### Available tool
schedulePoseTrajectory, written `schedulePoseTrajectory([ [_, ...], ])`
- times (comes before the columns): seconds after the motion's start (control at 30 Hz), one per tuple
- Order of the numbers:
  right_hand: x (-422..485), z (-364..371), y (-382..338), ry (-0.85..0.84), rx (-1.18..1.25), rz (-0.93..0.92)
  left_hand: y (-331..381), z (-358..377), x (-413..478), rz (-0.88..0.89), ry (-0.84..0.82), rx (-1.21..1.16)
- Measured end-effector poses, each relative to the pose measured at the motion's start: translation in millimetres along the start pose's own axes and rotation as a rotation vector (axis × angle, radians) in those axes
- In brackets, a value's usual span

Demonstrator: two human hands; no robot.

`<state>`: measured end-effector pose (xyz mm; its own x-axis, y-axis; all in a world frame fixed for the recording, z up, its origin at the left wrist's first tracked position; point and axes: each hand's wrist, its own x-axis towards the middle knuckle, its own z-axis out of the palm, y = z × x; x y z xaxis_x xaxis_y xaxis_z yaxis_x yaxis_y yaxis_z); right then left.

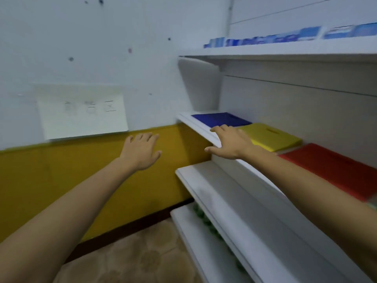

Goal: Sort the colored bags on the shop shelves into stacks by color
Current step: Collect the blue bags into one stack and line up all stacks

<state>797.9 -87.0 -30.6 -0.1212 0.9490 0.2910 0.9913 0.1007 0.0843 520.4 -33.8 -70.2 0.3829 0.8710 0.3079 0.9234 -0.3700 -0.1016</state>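
Bags [265, 139] lie flat, likely light, limp; take by handle slot [271, 130]. Left hand [140, 152], right hand [230, 142] spread, empty.

Looks like a small shop: white tiered display shelving [240, 193] from one to five o'clock, stocked with a row of blue packets [285, 37] up top and flat coloured bags [273, 137] below; paper notice [81, 111] on the wall at ten o'clock.

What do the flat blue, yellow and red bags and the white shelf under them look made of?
The flat blue bag, flat yellow bag and flat red bag look like non-woven fabric or matte plastic: thin, dull, no gloss; the yellow one shows a cut-out handle slot. The white shelf looks like painted metal: smooth, with a folded front lip.
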Motion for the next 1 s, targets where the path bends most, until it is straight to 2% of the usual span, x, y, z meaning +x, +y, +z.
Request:
schedulePoseTrajectory([
  [0.2,73,36,-75,-0.03,0.026,-0.144,-81,24,-1,-0.115,-0.003,-0.009],
  [0.4,141,71,-95,-0.057,0.015,-0.226,-116,62,35,-0.144,-0.045,-0.022],
  [0.53,196,93,-85,-0.054,0.045,-0.232,-131,80,93,-0.118,-0.029,-0.042],
  [0.8,311,116,-35,-0.024,0.088,-0.121,-144,83,233,-0.004,0.0,-0.023],
  [1.0,340,138,17,-0.045,0.056,0.011,-117,111,317,0.07,-0.016,-0.118],
])
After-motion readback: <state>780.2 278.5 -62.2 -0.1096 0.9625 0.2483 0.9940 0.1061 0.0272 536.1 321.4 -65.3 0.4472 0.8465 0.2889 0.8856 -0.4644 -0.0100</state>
